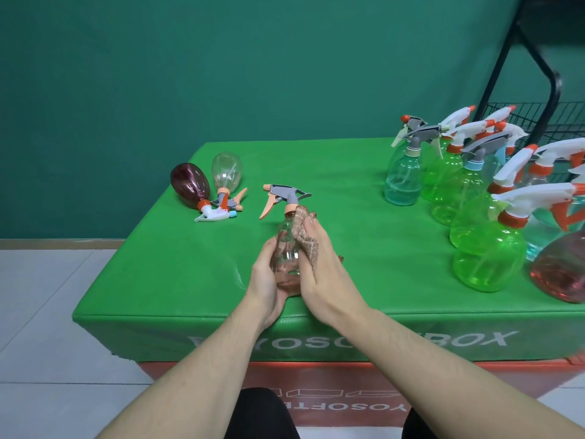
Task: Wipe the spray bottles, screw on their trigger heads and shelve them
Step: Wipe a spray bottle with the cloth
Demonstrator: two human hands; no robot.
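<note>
At centre frame the left hand (269, 274) grips a clear pinkish plastic spray bottle (286, 248), trigger head already on, while the right hand's (319, 264) fingers press a brownish patterned cloth (305, 239) against it; two more bottles (205, 185) lie on the green bench (158, 280), none seemingly shelved.

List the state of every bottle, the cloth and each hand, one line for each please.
Clear bottle: upright, trigger head on, held.
Cloth: pressed against the clear bottle.
Left hand: grips the clear bottle.
Right hand: holds the cloth.
Dark red bottle: lying down, head on.
Second clear bottle: lying down, head on.
Green bottles: upright, heads on.
</note>
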